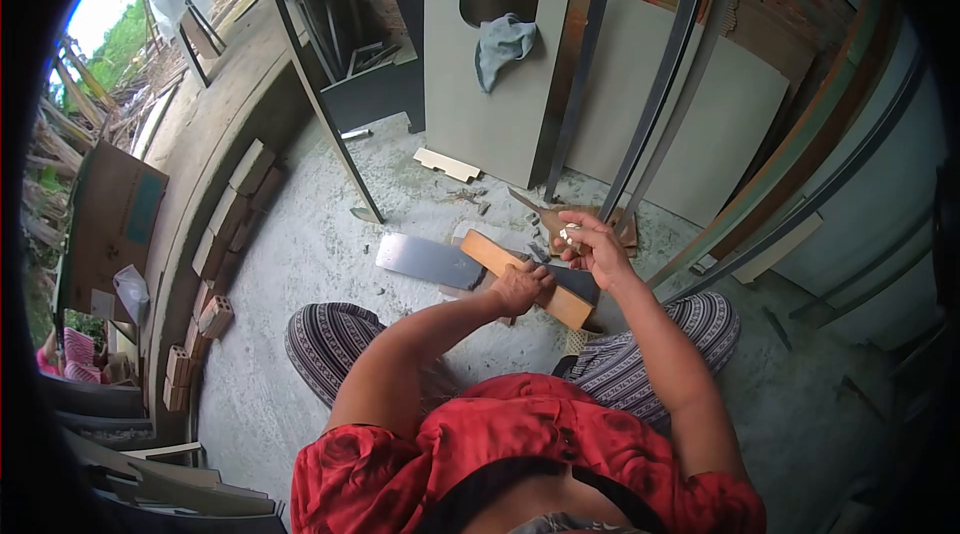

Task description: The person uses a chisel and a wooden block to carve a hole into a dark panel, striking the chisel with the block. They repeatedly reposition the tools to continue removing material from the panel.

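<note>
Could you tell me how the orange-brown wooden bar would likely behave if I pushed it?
The wooden bar looks stiff, as its long edges run straight on either side of the left hand. Its broad, flat face suggests it would slide rather than roll. It might rock, since it seems to lie over other pieces.

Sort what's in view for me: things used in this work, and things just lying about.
Seemingly in use:
- wooden board, under the left hand
- small pale object, in the right hand
- metal plate, beside the board, probably

Apparently lying about:
- grey-blue cloth
- hollow brick
- cardboard box
</note>
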The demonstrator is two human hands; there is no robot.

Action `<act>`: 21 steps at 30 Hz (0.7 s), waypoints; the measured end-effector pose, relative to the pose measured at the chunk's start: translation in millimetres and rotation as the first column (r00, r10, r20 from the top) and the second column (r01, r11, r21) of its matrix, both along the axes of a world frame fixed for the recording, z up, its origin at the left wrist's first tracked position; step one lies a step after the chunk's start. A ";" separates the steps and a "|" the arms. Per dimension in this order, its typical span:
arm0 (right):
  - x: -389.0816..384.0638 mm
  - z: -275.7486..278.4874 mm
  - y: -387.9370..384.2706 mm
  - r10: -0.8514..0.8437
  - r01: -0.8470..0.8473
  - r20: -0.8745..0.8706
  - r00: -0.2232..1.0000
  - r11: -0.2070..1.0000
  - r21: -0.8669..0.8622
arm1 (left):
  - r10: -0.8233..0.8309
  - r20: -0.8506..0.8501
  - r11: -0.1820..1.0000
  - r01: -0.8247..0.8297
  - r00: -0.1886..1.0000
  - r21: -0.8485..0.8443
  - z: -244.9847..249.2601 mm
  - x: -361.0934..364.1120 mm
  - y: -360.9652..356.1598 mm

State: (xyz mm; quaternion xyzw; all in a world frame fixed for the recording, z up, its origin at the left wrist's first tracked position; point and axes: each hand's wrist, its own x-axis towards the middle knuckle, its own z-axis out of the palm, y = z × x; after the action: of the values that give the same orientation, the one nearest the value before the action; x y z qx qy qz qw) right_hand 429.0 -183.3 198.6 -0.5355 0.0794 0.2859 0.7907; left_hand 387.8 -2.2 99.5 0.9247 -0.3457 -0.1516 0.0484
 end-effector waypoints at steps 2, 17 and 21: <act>5.4 -14.6 1.2 0.021 -0.021 -0.012 1.000 0.999 -0.025 | -0.049 -0.062 0.994 0.042 0.997 -0.102 33.4 1.6 24.2; -11.1 -3.9 68.3 0.449 -0.441 0.068 0.891 0.891 -0.107 | 0.192 -0.705 0.117 -0.729 0.683 -0.674 154.9 -19.4 150.2; -21.6 -28.6 95.9 0.508 -0.482 0.047 0.860 0.840 -0.251 | 0.231 -0.749 0.297 -0.778 0.621 -0.554 128.8 -44.7 137.1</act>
State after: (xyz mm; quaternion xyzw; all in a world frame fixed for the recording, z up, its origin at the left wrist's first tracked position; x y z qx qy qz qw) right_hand 407.4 -87.4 170.0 -0.6407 -0.0735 0.4390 0.6255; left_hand 343.1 134.9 228.3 0.7480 -0.0131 -0.1870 0.6367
